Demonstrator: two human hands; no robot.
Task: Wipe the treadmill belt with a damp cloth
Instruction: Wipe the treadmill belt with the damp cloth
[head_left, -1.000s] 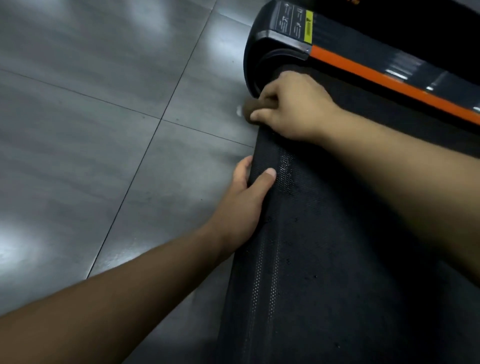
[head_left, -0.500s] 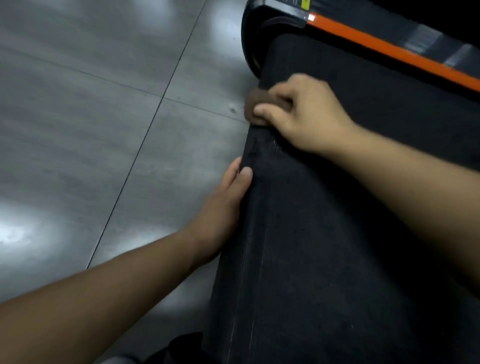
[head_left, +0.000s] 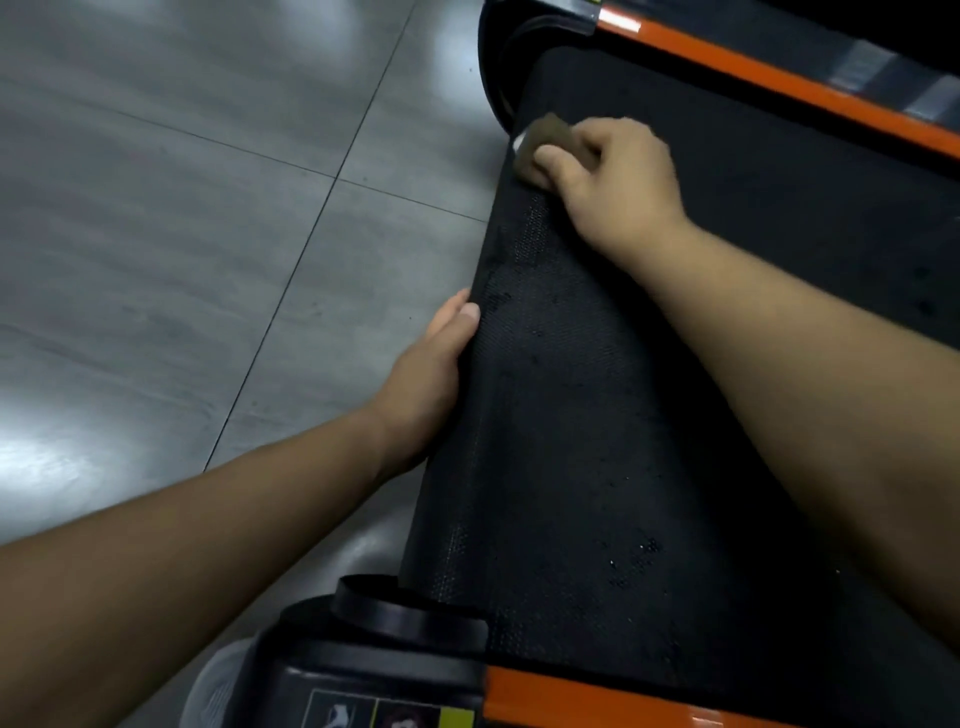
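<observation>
The black textured treadmill belt (head_left: 597, 415) fills the middle and right of the head view, its rear edge curving down on the left. My right hand (head_left: 618, 182) grips a small brown cloth (head_left: 545, 137) and presses it on the belt near its far rear corner. My left hand (head_left: 431, 374) holds the belt's rear edge, thumb on top, fingers hidden underneath.
Orange-and-black side rails run along the far side (head_left: 779, 78) and the near side (head_left: 597, 696) of the belt. A black end cap with a label (head_left: 374, 675) sits at the bottom. Grey floor tiles (head_left: 182, 234) lie to the left.
The view has shifted so the near rail shows. My right hand with the cloth has slid a little along the belt's rear edge toward the far rail. My left hand keeps its hold on the edge.
</observation>
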